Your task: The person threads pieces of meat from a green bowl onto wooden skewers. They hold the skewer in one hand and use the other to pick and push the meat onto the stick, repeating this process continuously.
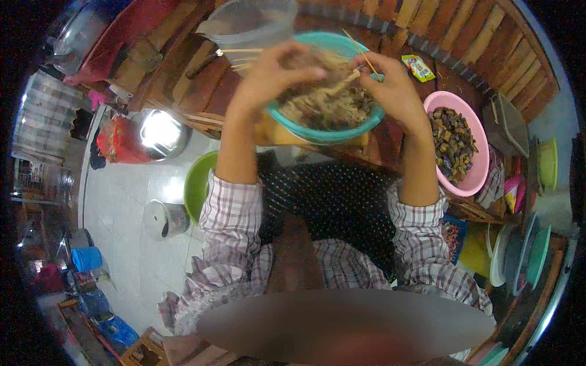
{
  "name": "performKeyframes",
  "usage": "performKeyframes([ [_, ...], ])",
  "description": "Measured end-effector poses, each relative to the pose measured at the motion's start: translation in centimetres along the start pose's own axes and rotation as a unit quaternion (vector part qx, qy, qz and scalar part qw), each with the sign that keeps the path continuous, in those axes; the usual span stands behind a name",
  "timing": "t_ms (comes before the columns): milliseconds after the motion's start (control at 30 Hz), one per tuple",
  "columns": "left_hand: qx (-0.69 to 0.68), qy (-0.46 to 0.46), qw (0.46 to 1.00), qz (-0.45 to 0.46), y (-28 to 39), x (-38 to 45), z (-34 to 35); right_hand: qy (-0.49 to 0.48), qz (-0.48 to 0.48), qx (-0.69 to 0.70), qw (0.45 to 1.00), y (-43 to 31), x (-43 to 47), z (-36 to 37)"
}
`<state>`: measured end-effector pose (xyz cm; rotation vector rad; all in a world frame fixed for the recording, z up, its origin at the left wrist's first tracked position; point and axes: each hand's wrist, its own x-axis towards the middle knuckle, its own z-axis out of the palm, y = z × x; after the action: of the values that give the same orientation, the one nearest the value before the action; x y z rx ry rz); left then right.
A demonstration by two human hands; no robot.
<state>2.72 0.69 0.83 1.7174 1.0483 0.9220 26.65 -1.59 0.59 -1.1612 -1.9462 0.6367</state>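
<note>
A teal plastic basin (pixel 320 133) stands before me on a wooden surface, filled with pale brown, stringy pieces that look like cooked meat or offal (pixel 329 107). Above its right side, my right hand (pixel 387 84) pinches a thin wooden skewer (pixel 359 49) and the end of a pale strip. My left hand (pixel 286 71) is blurred over the basin's left side, thumb and fingers apart; whether it touches the food cannot be told. Several skewers (pixel 245 51) lie just beyond the left hand, beside a clear plastic tub (pixel 256 34).
A pink basin (pixel 480 160) of dark chopped pieces (pixel 453 142) stands at the right, with a yellow-green packet (pixel 419 68) behind it. A knife-like handle (pixel 201 65) lies left of the tub. Below the surface's left edge are a green basin (pixel 196 187) and a clear container (pixel 167 219).
</note>
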Motion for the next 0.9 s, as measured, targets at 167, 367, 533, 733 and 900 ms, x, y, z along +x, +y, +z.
performKeyframes([
  [167,-0.03,-0.01,0.999,0.036,0.4,-0.4,0.6,0.026,0.013,-0.028,0.999,0.6,0.3,-0.1],
  [367,-0.051,-0.042,0.99,0.122,0.8,-0.5,1.2,-0.022,0.165,0.259,0.951,-1.2,-0.1,-0.4],
  [533,0.028,-0.017,0.977,0.209,0.7,-0.1,1.7,-0.01,0.116,0.296,0.948,-2.2,-0.4,-0.2],
  [733,0.075,-0.013,0.978,0.196,0.6,-0.2,2.1,0.023,-0.048,0.108,0.993,-1.2,0.0,0.5],
  [900,0.102,0.0,0.981,0.163,0.1,0.3,2.4,0.035,0.003,0.11,0.993,-0.6,0.0,0.6],
])
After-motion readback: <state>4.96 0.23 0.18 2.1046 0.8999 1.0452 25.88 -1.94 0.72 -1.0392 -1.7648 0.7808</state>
